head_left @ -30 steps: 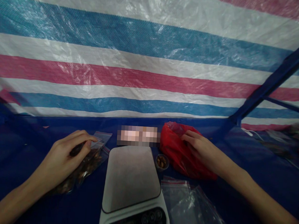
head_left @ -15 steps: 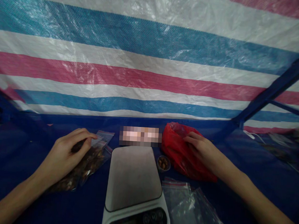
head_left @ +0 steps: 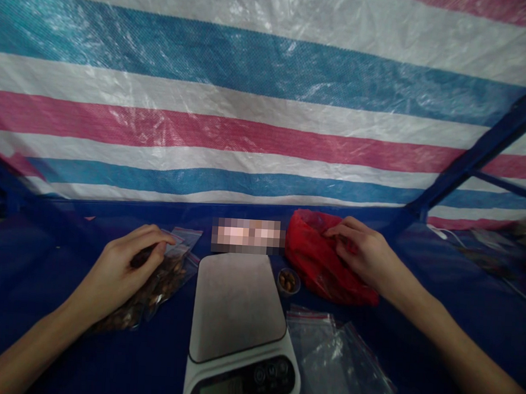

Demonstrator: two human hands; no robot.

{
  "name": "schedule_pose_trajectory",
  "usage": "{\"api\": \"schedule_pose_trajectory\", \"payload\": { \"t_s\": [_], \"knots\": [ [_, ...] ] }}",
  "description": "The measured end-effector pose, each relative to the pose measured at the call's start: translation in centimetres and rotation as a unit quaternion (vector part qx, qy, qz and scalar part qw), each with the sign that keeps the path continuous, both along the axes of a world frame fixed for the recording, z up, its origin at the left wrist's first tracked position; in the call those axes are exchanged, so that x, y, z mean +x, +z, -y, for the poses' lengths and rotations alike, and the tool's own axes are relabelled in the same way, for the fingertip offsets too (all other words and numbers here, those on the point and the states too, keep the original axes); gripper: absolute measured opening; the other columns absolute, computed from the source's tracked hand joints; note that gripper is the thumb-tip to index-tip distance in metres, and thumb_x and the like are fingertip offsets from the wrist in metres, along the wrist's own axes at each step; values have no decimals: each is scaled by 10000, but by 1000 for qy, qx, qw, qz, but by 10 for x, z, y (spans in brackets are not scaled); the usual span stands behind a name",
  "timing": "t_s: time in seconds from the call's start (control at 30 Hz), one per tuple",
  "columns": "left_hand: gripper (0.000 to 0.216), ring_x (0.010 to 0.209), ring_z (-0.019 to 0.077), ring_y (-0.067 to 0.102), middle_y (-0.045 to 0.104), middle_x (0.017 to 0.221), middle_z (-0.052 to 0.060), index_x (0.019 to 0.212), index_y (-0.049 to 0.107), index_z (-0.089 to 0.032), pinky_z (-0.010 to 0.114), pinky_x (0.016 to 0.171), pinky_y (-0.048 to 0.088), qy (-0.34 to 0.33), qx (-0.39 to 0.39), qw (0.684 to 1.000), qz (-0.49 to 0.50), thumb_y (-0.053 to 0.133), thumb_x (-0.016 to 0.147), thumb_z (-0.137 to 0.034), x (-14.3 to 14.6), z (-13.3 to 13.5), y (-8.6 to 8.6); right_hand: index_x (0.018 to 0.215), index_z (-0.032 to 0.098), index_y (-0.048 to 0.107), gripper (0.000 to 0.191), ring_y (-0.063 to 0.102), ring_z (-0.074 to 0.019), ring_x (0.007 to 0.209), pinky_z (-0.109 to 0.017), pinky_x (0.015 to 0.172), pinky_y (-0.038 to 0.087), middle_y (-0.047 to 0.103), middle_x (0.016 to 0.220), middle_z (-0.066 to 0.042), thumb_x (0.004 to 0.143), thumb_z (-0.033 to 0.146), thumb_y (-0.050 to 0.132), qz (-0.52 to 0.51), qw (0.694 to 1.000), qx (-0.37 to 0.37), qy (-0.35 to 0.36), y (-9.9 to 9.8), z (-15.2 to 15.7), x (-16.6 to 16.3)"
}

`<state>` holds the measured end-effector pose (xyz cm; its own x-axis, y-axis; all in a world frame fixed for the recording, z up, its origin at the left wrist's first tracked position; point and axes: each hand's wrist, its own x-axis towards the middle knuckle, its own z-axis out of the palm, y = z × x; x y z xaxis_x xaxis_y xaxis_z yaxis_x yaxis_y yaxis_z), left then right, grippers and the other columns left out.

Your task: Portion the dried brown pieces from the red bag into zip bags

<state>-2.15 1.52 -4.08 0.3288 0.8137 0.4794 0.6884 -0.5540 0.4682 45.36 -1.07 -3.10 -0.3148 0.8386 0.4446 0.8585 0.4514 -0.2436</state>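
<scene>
My left hand (head_left: 127,263) lies over several clear zip bags (head_left: 169,277) filled with brown pieces. Its thumb and forefinger are apart, and the other fingers are partly hidden. On the right, my right hand (head_left: 360,247) is at the mouth of a red plastic bag (head_left: 310,256), fingers over the rim and thumb outside, closed on the plastic. What lies inside that bag is hidden. Between the hands stands a kitchen scale (head_left: 238,308) with a bare metal plate; its display is too dim to read. A small clear cup (head_left: 289,281) of brown pieces sits beside the scale.
Flat clear zip bags (head_left: 333,362) lie right of the scale on the blue table (head_left: 145,374). Blue metal bars (head_left: 465,162) slant up at both sides. A striped plastic sheet (head_left: 249,131) hangs behind. A pixelated patch covers something behind the scale.
My right hand has risen slightly at the red bag, and its fingers have shifted toward the rim. My left hand stays over the filled bags, almost unmoved.
</scene>
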Motion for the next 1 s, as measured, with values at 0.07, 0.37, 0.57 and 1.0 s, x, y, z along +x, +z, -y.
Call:
{"api": "schedule_pose_trajectory", "payload": {
  "t_s": [0.07, 0.37, 0.57, 1.0],
  "knots": [
    [231, 878, 171, 712, 756, 935, 9, 958, 775, -234, 238, 825, 543, -2, -1, 1000, -1, 579, 998, -349, 0, 0, 0, 1063, 199, 771, 336, 762, -236, 902, -336, 816, 599, 760, 1051, -96, 925, 42, 508, 27, 999, -26, 21, -7, -4, 3],
    [236, 923, 163, 697, 742, 977, 23, 1003, 759, -194, 237, 871, 518, -7, -19, 1000, -19, 561, 1015, -323, -7, -2, -1, 1036, 204, 767, 208, 770, -253, 942, -369, 866, 594, 791, 1056, -86, 1029, 162, 563, -16, 999, -40, 4, -4, -2, 2],
    [219, 914, 155, 711, 743, 984, 11, 1007, 757, -212, 225, 866, 524, -16, 2, 1000, -22, 572, 1011, -328, -11, -5, -5, 1033, 212, 747, 97, 764, -288, 967, -386, 864, 593, 767, 1119, -89, 937, 196, 746, 60, 996, -71, -7, 11, 9, -1],
    [249, 869, 175, 742, 792, 950, 16, 933, 771, -229, 234, 845, 572, 14, -3, 1000, -26, 603, 949, -412, -3, -1, 7, 1056, 243, 762, 419, 763, -206, 947, -292, 872, 577, 804, 1078, -60, 835, -38, 543, 74, 978, -190, 42, 25, 15, 20]
  ]
}}
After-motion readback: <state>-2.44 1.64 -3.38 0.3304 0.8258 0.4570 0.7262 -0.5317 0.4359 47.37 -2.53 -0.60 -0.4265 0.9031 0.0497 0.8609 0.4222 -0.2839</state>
